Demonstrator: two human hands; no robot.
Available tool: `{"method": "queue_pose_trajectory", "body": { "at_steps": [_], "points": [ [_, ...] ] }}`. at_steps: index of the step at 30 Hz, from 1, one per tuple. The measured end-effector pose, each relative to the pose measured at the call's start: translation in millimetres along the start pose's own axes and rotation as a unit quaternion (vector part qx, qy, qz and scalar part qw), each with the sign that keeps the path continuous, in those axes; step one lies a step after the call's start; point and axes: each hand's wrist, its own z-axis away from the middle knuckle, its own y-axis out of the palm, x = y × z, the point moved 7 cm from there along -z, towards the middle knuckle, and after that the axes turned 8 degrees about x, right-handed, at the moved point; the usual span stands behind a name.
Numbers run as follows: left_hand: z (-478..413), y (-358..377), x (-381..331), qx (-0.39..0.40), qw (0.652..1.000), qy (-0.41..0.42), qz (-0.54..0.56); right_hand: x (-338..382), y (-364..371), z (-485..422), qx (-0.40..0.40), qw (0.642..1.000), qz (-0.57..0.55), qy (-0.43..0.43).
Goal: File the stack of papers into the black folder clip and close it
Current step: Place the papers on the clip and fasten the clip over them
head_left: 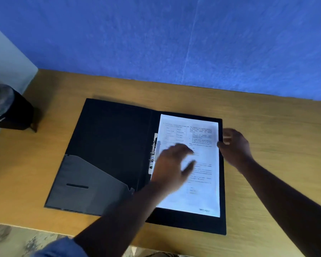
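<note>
A black folder lies open flat on the wooden table, with a grey pocket on its left flap. The stack of white printed papers rests on the right flap, its left edge at the metal clip by the spine. My left hand hovers blurred over the left part of the papers next to the clip, fingers spread, holding nothing. Over at the stack's right edge, my right hand touches the papers with its fingertips.
The wooden table backs onto a blue wall. A black pot with a plant stands at the far left of the table. The table's front edge runs just below the folder, with floor below it.
</note>
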Motion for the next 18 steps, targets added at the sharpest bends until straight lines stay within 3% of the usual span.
{"method": "queue_pose_trajectory", "body": {
  "at_steps": [3,6,10,14,18],
  "points": [
    [-6,-50,59,-0.087,0.973,-0.207,0.060,-18,3,40,0.006,0.999,-0.012,0.046],
    [-17,-61,104,-0.042,0.945,-0.317,0.072,-27,11,65,0.030,0.996,-0.038,0.078],
    [-27,-50,123,0.047,0.929,-0.350,0.110,-24,16,72,0.050,0.993,-0.046,0.093],
    [-24,-57,111,0.010,0.947,-0.319,0.042,-14,20,72,0.086,0.991,-0.052,0.092],
    [-9,-45,106,0.028,0.955,-0.295,0.035,-8,22,73,0.095,0.989,-0.060,0.099]
  ]
}}
